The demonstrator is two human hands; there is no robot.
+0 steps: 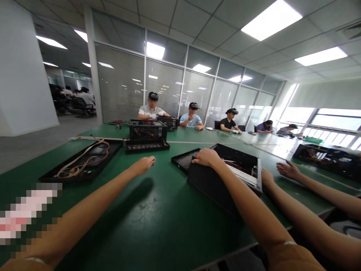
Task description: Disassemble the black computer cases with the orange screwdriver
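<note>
My left hand [143, 165] hovers over the green table with its fingers curled closed; whatever may be in them is hidden. My right hand [208, 157] is wrapped over the upper edge of a black computer case [208, 190], which is tilted on the table. A small orange spot shows by its fingertips, too small to name. Inside the case are a silvery metal bar and some wires. At its right end a co-worker's hand [267, 178] touches the case, while that person's other hand [289, 170] is held open farther right.
On the left lies a black case panel [81, 160] with loose cables. Another black computer case [148, 133] stands behind. More dark hardware [328, 160] sits at the right. Several people sit along the far side of the green table [135, 218].
</note>
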